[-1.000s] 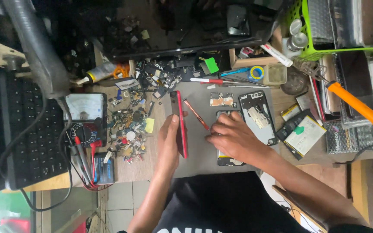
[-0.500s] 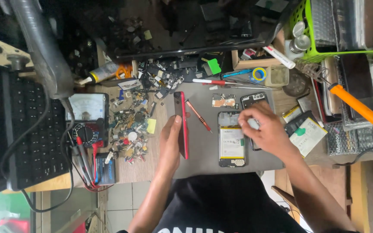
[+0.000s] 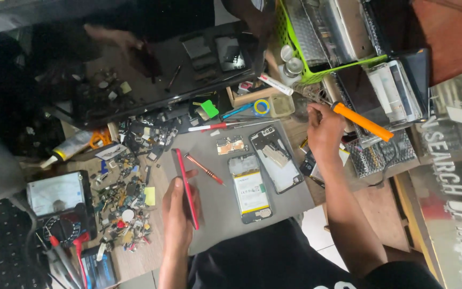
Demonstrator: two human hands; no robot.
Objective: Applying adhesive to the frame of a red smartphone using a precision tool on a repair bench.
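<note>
My left hand [image 3: 178, 217] holds a thin red phone frame [image 3: 186, 187] edge-on over the left side of the grey mat [image 3: 220, 214]. On the mat lie an opened phone with its battery showing [image 3: 250, 188], a phone back housing [image 3: 276, 158], a small circuit board [image 3: 231, 144] and a red-handled screwdriver [image 3: 204, 168]. My right hand [image 3: 324, 131] is off the mat to the right, with curled fingers at the near end of an orange-handled tool [image 3: 363, 122]. The frame does not show whether it grips the tool.
A pile of small parts and screws [image 3: 129, 200] and a multimeter [image 3: 57, 195] with red probes sit left of the mat. A dark screen [image 3: 151, 69] stands behind. A green basket [image 3: 316, 51], a tape roll [image 3: 262, 106] and stacked devices [image 3: 391, 91] crowd the back right.
My right hand left the phones on the mat and moved right to the orange-handled tool. My left hand still holds the red frame. The view has shifted.
</note>
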